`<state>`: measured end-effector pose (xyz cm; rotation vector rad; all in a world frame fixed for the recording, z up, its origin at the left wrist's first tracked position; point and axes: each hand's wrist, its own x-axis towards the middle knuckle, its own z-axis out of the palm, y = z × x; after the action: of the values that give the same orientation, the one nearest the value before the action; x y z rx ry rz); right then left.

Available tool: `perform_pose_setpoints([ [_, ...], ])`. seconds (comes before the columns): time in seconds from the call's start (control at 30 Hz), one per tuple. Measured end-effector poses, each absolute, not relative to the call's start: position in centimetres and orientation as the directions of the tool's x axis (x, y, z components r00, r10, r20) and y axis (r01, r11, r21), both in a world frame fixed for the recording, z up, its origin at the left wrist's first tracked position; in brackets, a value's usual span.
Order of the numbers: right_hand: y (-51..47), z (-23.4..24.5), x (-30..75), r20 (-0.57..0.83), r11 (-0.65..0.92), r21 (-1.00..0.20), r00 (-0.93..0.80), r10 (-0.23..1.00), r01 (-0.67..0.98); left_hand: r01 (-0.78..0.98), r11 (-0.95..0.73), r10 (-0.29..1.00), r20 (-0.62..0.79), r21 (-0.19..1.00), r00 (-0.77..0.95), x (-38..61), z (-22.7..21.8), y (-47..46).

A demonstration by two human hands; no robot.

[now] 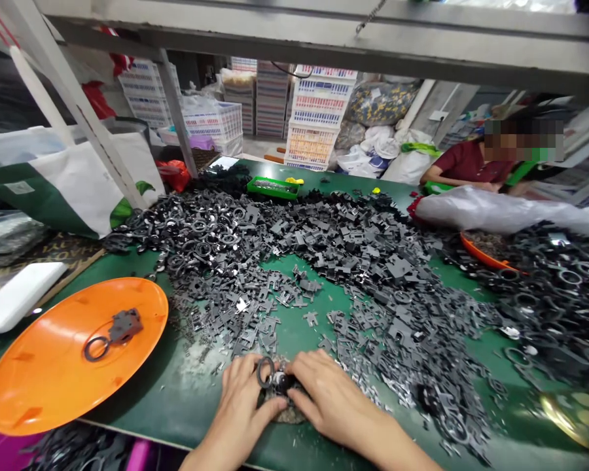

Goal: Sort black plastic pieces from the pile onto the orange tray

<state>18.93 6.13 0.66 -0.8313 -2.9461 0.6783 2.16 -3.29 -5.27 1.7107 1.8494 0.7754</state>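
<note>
At the table's near edge, my left hand (245, 400) is closed around a small black plastic part with a ring (265, 372). From the other side my right hand (326, 392) pinches the same part, its fingertips on the dark body (281, 382). My fingers hide much of the piece. Under the hands lies a patch of greyish grit or tiny pieces (288, 415). Beyond them spreads a heap of dark flat plastic pieces (368, 261), with black rings (203, 229) piled at the left.
An orange dish (44, 366) at left holds a ringed black part (122, 327). A green tray (273, 189) stands behind the heap. More black rings (559, 288) lie at right, near a co-worker (471, 167). A metal shelf beam (294, 42) crosses overhead.
</note>
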Motion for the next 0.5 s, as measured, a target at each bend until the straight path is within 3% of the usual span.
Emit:
perform_pose_setpoints([
  [0.23,5.4,1.2,17.8,-0.123,0.884,-0.098,-0.887,0.445,0.457,0.689,0.073,0.997,-0.026,0.721,-0.077,2.0,-5.4,-3.1],
  [0.5,5.0,0.4,17.8,-0.157,0.885,-0.068,-0.881,0.445,0.46,0.66,0.119,0.993,-0.072,0.742,-0.097,2.5,-4.0,-2.7],
])
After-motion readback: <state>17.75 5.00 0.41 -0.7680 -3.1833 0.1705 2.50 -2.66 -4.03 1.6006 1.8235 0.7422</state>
